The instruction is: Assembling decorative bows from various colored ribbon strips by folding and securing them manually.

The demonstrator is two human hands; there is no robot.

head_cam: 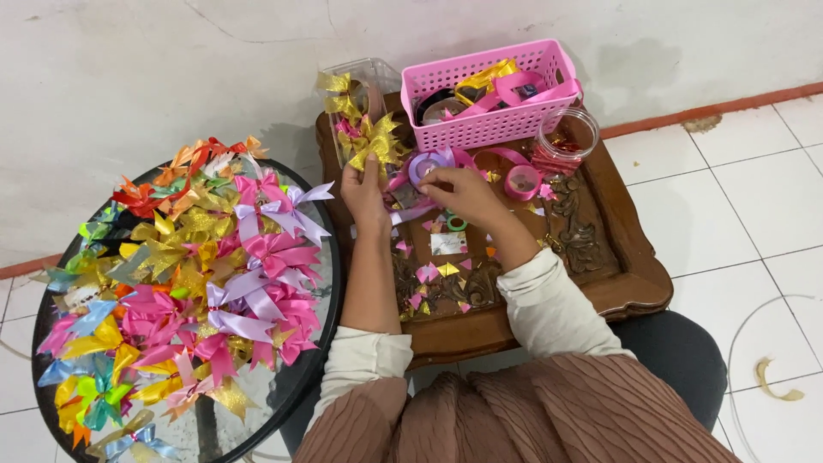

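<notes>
Gold bow pinched in left hand, right hand just beside, touching lilac ribbon

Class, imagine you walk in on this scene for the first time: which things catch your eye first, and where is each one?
First comes the heap of ribbon bows in pink, gold, lilac and orange, covering the round glass table on the left. Next is the pink plastic basket of ribbon rolls at the far edge of the carved wooden table. In front of it, the left hand and right hand work lilac ribbon together.
</notes>
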